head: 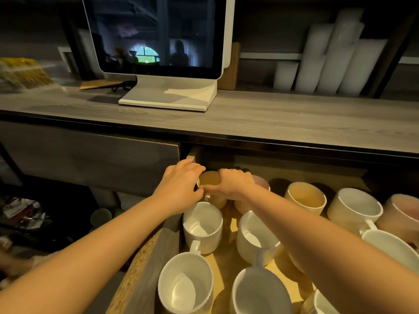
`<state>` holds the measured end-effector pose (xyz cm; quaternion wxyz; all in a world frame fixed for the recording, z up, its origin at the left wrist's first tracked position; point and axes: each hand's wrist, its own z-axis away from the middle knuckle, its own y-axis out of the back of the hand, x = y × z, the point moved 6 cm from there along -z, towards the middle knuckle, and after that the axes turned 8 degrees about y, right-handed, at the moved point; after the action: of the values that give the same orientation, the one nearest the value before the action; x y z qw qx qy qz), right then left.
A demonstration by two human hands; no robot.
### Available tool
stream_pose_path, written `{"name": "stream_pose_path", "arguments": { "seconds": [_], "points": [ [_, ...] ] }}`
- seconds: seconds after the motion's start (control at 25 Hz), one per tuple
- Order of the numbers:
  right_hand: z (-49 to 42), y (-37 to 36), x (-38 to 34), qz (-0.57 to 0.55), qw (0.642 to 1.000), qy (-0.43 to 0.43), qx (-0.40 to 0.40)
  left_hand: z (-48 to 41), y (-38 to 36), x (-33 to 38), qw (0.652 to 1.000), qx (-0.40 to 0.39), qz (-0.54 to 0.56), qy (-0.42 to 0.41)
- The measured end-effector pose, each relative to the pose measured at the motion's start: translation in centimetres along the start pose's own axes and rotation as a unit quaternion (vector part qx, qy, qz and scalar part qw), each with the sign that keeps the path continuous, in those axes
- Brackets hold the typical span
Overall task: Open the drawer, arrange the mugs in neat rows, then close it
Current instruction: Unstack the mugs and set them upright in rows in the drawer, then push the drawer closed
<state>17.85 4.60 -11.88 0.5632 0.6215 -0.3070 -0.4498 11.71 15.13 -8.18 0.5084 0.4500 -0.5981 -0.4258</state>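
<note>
The drawer (145, 257) stands pulled out below the counter, holding several white and cream mugs. Both hands reach to its far left corner. My left hand (181, 182) and my right hand (231, 182) wrap a cream mug (209, 180) from either side, fingers curled on its rim and wall. Just in front of it sits a ribbed white mug (203, 225), and to the right a wider white mug (256, 239). Two more white mugs (186, 284) (260, 291) stand nearest me. A pink mug (260, 181) is partly hidden behind my right hand.
A grey counter (272, 118) overhangs the drawer's back, carrying a white screen on a stand (167, 91). Stacks of white cups (328, 62) stand at the back right. More mugs (353, 209) fill the drawer's right side. A closed drawer front (90, 155) lies left.
</note>
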Motion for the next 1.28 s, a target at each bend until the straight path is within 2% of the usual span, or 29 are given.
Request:
{"name": "stream_pose_path", "arguments": {
  "seconds": [0.16, 0.36, 0.48, 0.72, 0.92, 1.12, 1.28],
  "points": [
    [2.8, 2.8, -0.1, 0.021, 0.999, 0.046, 0.013, 1.2, 0.7, 1.5, 0.999, -0.023, -0.026, -0.022],
    [9.9, 6.6, 1.7, 0.007, 0.999, 0.04, -0.003, 5.2, 2.6, 7.2, 0.993, -0.08, -0.022, -0.089],
    [15.1, 8.4, 2.8, 0.018, 0.999, 0.036, 0.009, 8.1, 4.0, 11.0, 0.987, -0.064, -0.048, -0.14],
    [24.9, 9.9, 4.2, 0.045, 0.998, 0.006, 0.038, 14.9, 5.3, 16.5, 0.976, -0.049, -0.032, -0.211],
    [32.4, 8.7, 3.6, 0.036, 0.996, -0.001, 0.078, 20.0, 4.3, 17.1, 0.974, -0.088, -0.008, -0.208],
    [37.5, 6.7, 3.3, 0.079, 0.989, -0.015, 0.127, 22.8, 2.1, 15.6, 0.984, -0.05, -0.056, -0.163],
    [38.4, 5.3, 4.3, 0.145, 0.972, -0.035, 0.183, 22.5, 1.1, 15.5, 0.98, 0.043, -0.108, -0.161]
  ]
}}
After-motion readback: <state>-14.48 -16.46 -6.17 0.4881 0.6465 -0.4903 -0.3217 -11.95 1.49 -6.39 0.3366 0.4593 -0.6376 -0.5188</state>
